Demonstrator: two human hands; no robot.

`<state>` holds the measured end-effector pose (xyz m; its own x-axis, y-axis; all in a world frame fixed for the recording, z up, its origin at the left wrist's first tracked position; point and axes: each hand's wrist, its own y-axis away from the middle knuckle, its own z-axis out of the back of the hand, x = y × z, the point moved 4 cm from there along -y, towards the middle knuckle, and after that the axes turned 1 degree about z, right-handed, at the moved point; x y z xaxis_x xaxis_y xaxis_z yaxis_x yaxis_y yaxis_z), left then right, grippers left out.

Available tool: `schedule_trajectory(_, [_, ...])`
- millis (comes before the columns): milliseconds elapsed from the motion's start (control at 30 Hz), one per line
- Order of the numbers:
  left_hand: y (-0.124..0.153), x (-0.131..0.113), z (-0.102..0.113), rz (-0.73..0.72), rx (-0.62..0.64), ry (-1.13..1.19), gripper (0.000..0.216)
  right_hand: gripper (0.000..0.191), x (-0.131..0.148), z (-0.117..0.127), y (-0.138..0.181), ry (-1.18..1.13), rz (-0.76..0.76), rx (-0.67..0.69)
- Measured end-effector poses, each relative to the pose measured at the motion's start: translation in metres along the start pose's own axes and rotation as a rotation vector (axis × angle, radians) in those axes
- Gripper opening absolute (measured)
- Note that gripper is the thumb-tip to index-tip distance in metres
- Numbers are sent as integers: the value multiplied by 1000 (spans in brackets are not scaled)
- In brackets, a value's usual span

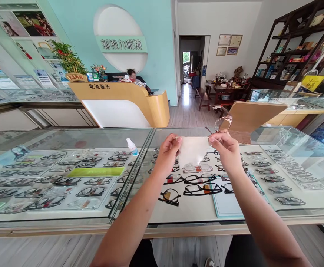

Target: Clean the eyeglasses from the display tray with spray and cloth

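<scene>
A cream cleaning cloth (193, 150) hangs spread between my two hands above the glass counter. My left hand (169, 148) pinches its upper left corner. The upper right corner is pinched between the thumb and fingers of my right hand (225, 148). Just behind my right hand is a pair of thin-framed eyeglasses (223, 122); whether my fingers touch it I cannot tell. A small white and blue spray bottle (132, 147) stands on the counter to the left of my hands. Under the glass lie rows of eyeglasses, among them a black pair (202, 189) below the cloth.
A wood-backed tabletop stand (255, 115) rises behind my right hand. The glass counter (139, 129) spans the width before me. Beyond it a person (132, 75) sits behind a reception desk (109, 91). Dark shelves (295, 46) stand at the right.
</scene>
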<state>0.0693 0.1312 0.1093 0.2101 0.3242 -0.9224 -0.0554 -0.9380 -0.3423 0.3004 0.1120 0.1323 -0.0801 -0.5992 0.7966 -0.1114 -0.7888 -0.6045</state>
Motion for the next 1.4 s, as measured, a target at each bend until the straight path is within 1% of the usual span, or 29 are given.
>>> schedule_trajectory(33, [2,0,-1,-44,-79,-17,51,13,0,-3,1,11,7,11])
schedule_trajectory(100, [7,-4,-2,-177,-229,-130,50,14,1,-9,4,29,20,31])
schedule_trajectory(167, [12,-9,-1,-308,-324,-283,48,15,1,-13,7,36,21,44])
schedule_trajectory(233, [16,-15,1,-416,-358,-412,45,15,1,-15,9,40,23,42])
schedule_trajectory(300, [18,-18,4,-487,-366,-476,41,14,1,-15,9,40,28,32])
schedule_trajectory(367, [18,-21,6,-494,-370,-471,40,14,0,-15,10,39,26,26])
schedule_trajectory(400, [16,-22,6,-469,-364,-452,42,15,0,-15,9,42,19,23])
schedule_trajectory(467, [12,-21,5,-375,-317,-405,47,18,-1,-15,9,58,5,14])
schedule_trajectory(500, [9,-20,4,-314,-275,-385,51,19,-2,-15,9,65,-1,8])
schedule_trajectory(600, [2,-13,2,-108,-89,-337,60,19,-2,-13,8,71,-7,0])
schedule_trajectory(700, [0,-8,3,49,109,-272,56,16,2,-10,6,82,24,21])
schedule_trajectory(800, [1,-13,3,90,243,-236,45,11,8,-10,5,85,58,89])
schedule_trajectory(867, [3,-18,-1,84,317,-238,42,9,12,-13,6,81,62,137])
schedule_trajectory(933, [7,-22,-8,50,375,-292,40,8,16,-17,8,89,68,172])
schedule_trajectory(1033, [13,-24,-19,-33,405,-448,34,11,18,-23,10,116,78,217])
schedule_trajectory(1100, [16,-25,-24,-95,379,-533,32,13,18,-25,11,121,78,236])
schedule_trajectory(1167, [18,-27,-25,-138,339,-588,35,14,18,-26,12,123,75,242])
schedule_trajectory(1233, [20,-28,-26,-133,330,-599,37,14,17,-26,12,122,63,242])
schedule_trajectory(1333, [23,-28,-25,-87,356,-580,36,13,15,-24,12,103,44,243])
schedule_trajectory(1400, [23,-27,-22,-83,337,-572,38,13,13,-23,11,78,27,236])
